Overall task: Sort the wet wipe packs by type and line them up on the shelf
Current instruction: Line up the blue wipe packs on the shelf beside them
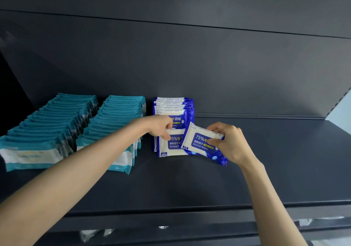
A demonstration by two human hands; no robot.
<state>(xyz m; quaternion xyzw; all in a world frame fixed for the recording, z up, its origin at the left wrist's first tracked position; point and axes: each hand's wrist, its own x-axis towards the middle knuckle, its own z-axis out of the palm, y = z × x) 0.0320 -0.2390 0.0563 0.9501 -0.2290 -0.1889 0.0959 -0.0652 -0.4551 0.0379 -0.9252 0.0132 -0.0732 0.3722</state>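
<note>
Evidently the sorting was well along. Two rows of teal packs stood lined up on the left part of the shelf, and a shorter blue row of alcohol wipe packs ran just beside them, back toward the wall. The step in hand looked like adding one more blue pack to the front of that row.

The left hand reached across and gripped the front pack of the blue row by its top edge, fingers curled down over it, apparently to keep it standing. The right hand pinched the loose pack near its upper right edge between thumb and fingers. That pack hung tilted, label forward, with its left side overlapping the front pack. Whether its lower corner touched the shelf could not be told.

The next move would likely call for turning the loose pack square to the row, then sliding it in flush against the front pack with its bottom edge on the shelf. The left hand would probably have to let go without tipping the row forward. The soft pack might sag or slip sideways unless it was pressed snug.
</note>
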